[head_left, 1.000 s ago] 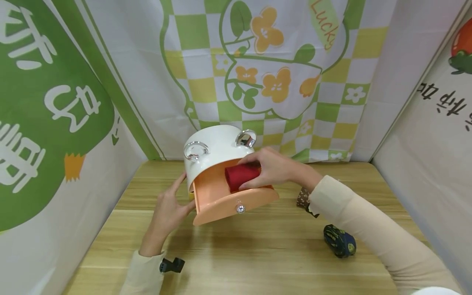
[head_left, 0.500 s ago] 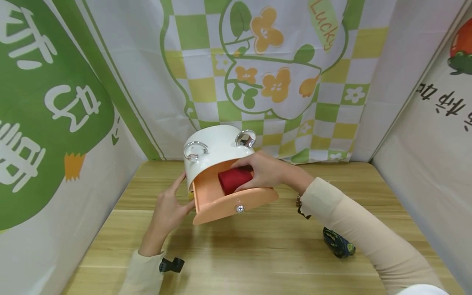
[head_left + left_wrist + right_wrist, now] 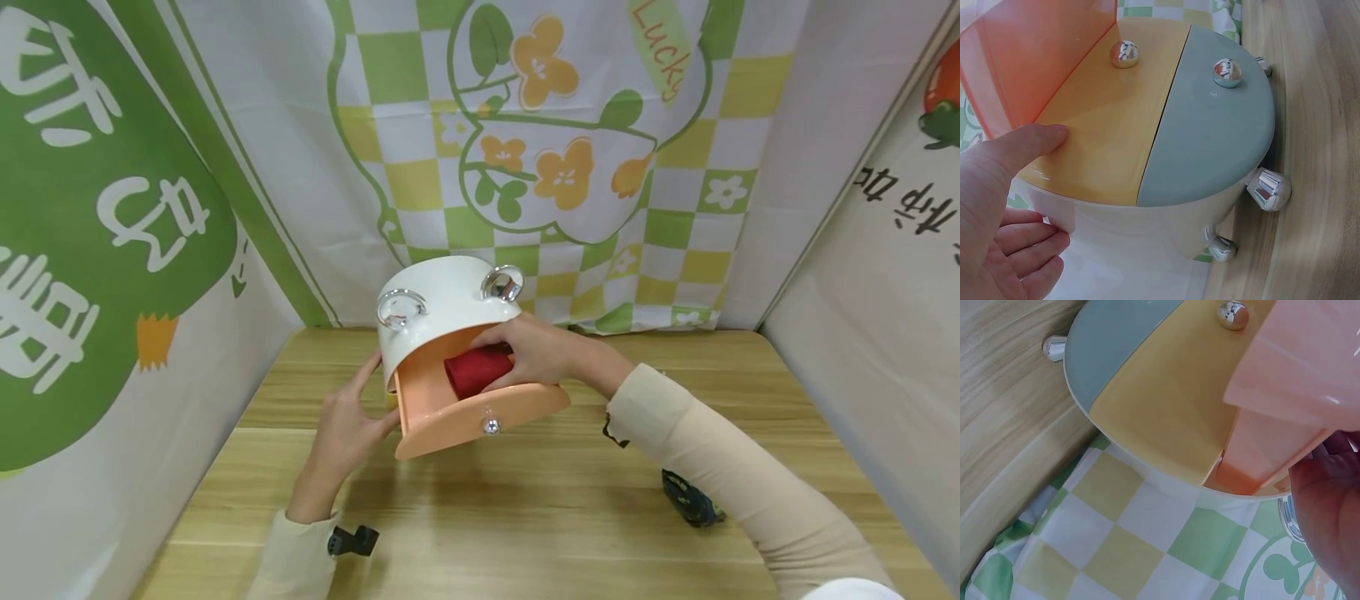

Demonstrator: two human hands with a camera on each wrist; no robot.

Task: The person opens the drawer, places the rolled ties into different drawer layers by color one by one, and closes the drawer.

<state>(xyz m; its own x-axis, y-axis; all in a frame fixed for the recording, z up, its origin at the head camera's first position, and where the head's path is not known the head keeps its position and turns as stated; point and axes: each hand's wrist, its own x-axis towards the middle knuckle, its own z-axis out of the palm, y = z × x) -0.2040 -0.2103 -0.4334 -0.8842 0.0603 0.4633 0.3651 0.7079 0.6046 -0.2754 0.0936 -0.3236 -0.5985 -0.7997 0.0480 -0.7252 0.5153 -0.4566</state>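
Note:
A white, round-sided drawer cabinet [image 3: 446,292] with two chrome rings on top stands at the back of the table. Its peach top drawer [image 3: 465,427] is pulled out. My right hand [image 3: 547,358] reaches inside the drawer and grips a dark red cloth roll [image 3: 476,372] between thumb and fingers, close over the drawer floor. At the cabinet's left side, my left hand [image 3: 345,433] holds its edge. In the left wrist view the thumb rests on the yellow middle drawer [image 3: 1107,144], with curled fingers at the white side. The right wrist view does not show the roll.
Below the yellow drawer is a closed blue-grey drawer [image 3: 1210,134]; chrome feet [image 3: 1270,189] carry the cabinet. A dark patterned cloth bundle [image 3: 690,498] lies on the wooden table [image 3: 525,517], partly behind the right forearm. A checkered cloth [image 3: 682,208] hangs directly behind.
My right hand has moved a little left and down into the peach drawer with the red roll. A brown patterned item is now mostly covered by the right sleeve. My left hand stays put.

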